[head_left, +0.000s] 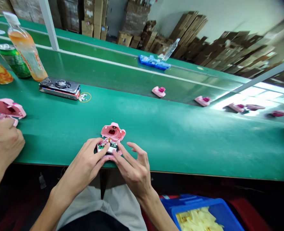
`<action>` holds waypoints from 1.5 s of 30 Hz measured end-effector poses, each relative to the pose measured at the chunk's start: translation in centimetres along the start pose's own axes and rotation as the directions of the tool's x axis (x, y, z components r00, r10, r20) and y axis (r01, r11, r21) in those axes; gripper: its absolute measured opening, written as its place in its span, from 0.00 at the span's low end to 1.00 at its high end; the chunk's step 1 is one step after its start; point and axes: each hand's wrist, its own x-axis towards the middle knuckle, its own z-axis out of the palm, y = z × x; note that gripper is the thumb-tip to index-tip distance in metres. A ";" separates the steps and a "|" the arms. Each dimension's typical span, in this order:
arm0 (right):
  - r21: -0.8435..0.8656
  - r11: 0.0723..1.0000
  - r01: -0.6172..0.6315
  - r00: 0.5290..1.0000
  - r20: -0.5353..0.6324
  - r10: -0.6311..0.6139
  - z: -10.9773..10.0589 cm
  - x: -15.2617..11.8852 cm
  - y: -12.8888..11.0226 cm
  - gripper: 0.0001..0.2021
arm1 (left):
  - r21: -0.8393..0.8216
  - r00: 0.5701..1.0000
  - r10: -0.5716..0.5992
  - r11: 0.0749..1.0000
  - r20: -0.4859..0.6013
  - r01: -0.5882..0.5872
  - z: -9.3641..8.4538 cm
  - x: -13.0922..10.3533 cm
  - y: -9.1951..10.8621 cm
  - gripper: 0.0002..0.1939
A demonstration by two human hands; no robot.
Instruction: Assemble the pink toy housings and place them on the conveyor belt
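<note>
An opened pink plastic housing (119, 134) sits near the front edge of the green table, its shell half tilted up behind. In its lower half lie a green circuit board (113, 145) and a white block (111, 149). My left hand (87, 160) grips the housing's left side, with a fingertip on the parts inside. From the right, my right hand (134, 168) holds the near right side between thumb and fingers, its other fingers stretched out. Fingertips cover some of the inner parts, so small pieces in them cannot be made out.
A co-worker's hand (3, 142) is beside another pink housing (9, 109) at left. Behind stand an orange drink bottle (27, 48), a green can (14, 61) and a boxed device (60, 86). Pink parts (159, 91) line the conveyor. A blue bin (219, 205) stands below right.
</note>
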 end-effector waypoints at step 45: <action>0.563 0.821 -0.097 0.589 0.697 -0.408 -7.1 21.9 3.1 0.07 | -0.765 0.832 -0.489 0.631 -0.263 0.129 -3.3 5.5 2.0 0.34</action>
